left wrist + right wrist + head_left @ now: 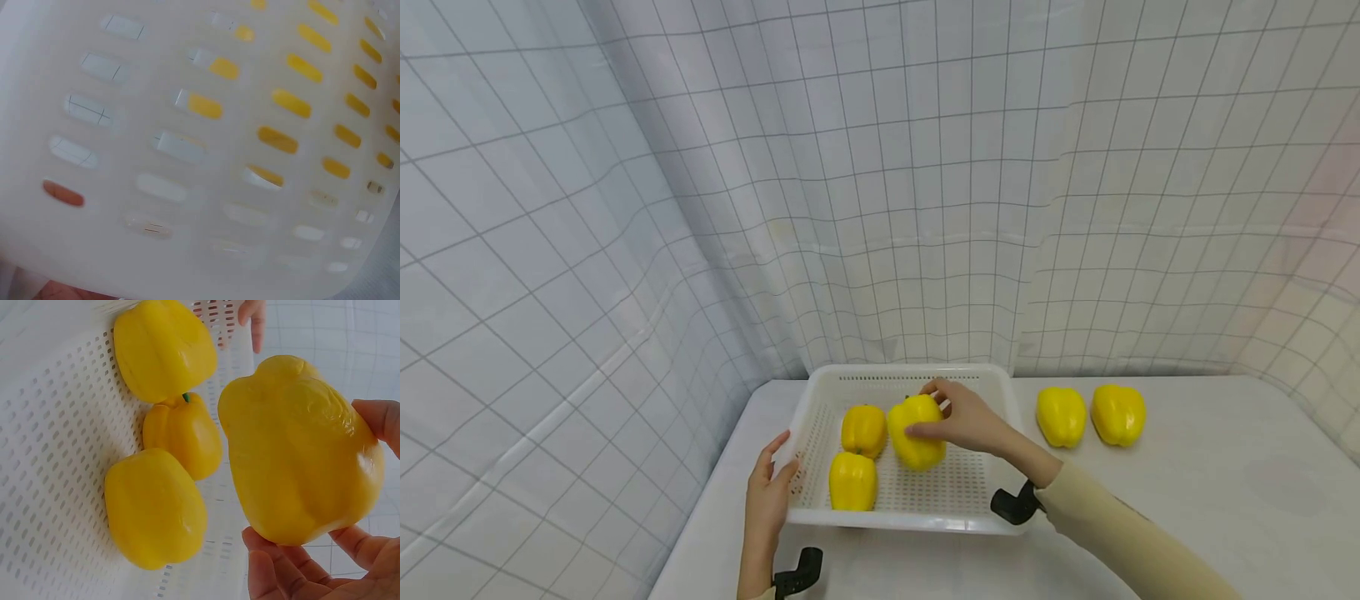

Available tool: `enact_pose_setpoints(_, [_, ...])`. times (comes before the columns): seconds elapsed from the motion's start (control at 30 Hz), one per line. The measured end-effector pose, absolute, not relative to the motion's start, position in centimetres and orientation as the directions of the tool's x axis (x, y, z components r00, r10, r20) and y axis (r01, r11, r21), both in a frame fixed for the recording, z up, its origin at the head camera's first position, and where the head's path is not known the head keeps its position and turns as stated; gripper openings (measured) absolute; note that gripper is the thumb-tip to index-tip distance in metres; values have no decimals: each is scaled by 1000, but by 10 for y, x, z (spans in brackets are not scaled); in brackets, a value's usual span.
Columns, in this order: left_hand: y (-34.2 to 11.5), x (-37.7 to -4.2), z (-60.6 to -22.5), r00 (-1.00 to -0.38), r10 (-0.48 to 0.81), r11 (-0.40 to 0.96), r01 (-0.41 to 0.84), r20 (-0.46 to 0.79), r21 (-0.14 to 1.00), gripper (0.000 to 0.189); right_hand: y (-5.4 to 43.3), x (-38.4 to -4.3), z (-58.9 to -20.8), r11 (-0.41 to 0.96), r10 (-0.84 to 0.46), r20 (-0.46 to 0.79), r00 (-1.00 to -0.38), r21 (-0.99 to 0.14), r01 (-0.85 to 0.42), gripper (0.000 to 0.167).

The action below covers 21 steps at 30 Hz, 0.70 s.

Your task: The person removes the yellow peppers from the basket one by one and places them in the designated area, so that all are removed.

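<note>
My right hand [962,417] holds a yellow bell pepper [916,433] above the white perforated basket [913,522], thumb on one side and fingers on the other. In the right wrist view the held bell pepper [300,456] is close to the camera, and three more lie in the basket. From the head, two of these show: a rear bell pepper [863,431] and a front bell pepper [853,483]; the held one seems to cover the third. My left hand [767,492] grips the basket's left side. The basket's wall [187,250] fills the left wrist view.
Two more yellow bell peppers, a nearer-basket bell pepper [1062,417] and an outer bell pepper [1118,415], stand side by side on the white table [1225,483] right of the basket. A white gridded curtain [925,208] hangs behind and along the sides.
</note>
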<state>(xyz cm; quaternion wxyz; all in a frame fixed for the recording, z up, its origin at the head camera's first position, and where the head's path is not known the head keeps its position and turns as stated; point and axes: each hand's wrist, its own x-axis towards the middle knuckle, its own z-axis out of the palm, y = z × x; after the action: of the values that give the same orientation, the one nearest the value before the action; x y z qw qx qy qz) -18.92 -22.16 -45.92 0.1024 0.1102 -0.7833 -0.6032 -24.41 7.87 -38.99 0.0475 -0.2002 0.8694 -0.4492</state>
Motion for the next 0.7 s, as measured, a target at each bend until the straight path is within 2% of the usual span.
enact_pose_setpoints(0.47, [-222, -189, -461, -953, -303, 244, -56, 21, 968, 48, 97, -234, -384, 476, -290, 223, -931, -810, -342, 59])
enact_pose_setpoints(0.7, [-222, -190, -461, -955, -297, 236, -50, 23, 971, 48, 111, -232, -384, 495, -201, 309, -930, -787, -368, 58])
